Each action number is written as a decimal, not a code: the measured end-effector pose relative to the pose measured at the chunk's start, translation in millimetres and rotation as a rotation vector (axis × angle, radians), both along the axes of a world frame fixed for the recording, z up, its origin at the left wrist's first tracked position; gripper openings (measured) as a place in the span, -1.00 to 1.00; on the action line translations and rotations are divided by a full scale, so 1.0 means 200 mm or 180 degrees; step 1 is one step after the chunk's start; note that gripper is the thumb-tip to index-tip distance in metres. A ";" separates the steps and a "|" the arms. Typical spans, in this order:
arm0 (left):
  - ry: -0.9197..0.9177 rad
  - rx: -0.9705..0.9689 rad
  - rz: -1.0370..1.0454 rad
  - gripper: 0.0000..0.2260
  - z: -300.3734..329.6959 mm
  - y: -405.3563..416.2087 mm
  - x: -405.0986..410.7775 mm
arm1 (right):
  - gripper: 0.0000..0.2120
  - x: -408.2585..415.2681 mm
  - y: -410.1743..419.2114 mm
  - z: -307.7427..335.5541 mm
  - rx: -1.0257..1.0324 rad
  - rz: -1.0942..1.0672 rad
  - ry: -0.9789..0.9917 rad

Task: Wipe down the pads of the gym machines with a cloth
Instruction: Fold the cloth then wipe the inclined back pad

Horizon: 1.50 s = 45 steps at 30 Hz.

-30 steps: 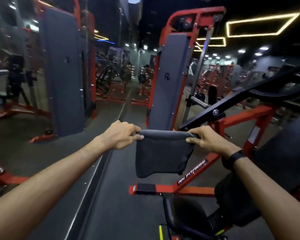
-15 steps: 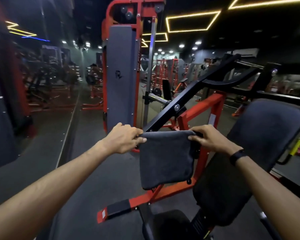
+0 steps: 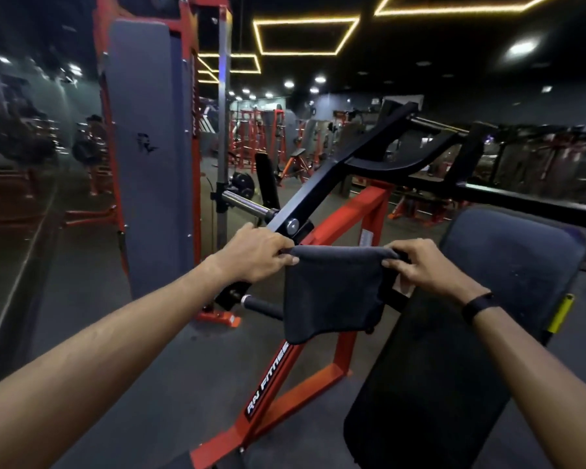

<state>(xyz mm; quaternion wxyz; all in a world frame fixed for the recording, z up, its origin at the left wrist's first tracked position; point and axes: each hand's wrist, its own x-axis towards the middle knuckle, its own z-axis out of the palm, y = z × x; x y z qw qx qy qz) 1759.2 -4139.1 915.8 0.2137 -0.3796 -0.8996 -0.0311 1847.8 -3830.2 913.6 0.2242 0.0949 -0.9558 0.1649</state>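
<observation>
A dark grey cloth (image 3: pixel 332 292) is being held up by its top corners, pinched by the left hand (image 3: pixel 254 255) and right hand (image 3: pixel 427 269), hanging beside the black pad (image 3: pixel 454 333).

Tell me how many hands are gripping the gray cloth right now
2. The left hand pinches the cloth's top left corner, and the right hand pinches its top right corner, so it hangs between them in front of the back pad.

black lever arm (image 3: pixel 318 191) | chrome bar (image 3: pixel 242 204) | yellow ceiling light strips (image 3: pixel 305 37) | wristband (image 3: pixel 480 307)
</observation>
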 end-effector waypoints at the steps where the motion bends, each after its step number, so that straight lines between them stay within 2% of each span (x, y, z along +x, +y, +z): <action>1: -0.0041 -0.0027 -0.0033 -0.77 -0.03 0.04 -0.06 | -0.95 -0.01 0.02 -0.02 0.0009 -0.0057 -0.0046; 9: -0.0317 -0.0117 -0.0702 -0.75 -0.17 0.43 -0.54 | -0.83 -0.14 0.22 -0.13 -0.0216 -0.0784 -0.0272; 18: -0.0277 0.0031 -0.1689 -0.68 -0.23 0.84 -1.12 | -0.88 -0.38 0.24 -0.16 -0.0674 -0.1981 -0.0044; 20: -0.0783 0.0217 -0.1886 -0.74 -0.22 0.90 -1.24 | -0.87 -0.44 0.22 -0.16 -0.0690 -0.2242 -0.0016; 22: -0.1558 0.0450 -0.2128 -0.83 -0.21 0.99 -1.34 | -0.84 -0.48 0.22 -0.16 -0.0698 -0.2521 0.0212; 24: -0.1949 0.0683 -0.2273 -0.89 -0.19 1.07 -1.36 | -0.84 -0.47 0.20 -0.15 -0.0739 -0.2744 0.0358; 28: -0.2229 0.0993 -0.2564 -0.90 -0.16 1.24 -1.31 | -0.83 -0.40 0.20 -0.09 -0.0880 -0.3253 0.0519; 37: -0.2247 0.1179 -0.3014 -0.90 -0.06 1.47 -1.14 | -0.78 -0.23 0.19 0.03 -0.1121 -0.3943 0.1051; 45: -0.2361 0.1519 -0.3087 -0.90 0.01 1.73 -1.12 | -0.74 -0.27 0.33 0.06 -0.1179 -0.4043 0.1660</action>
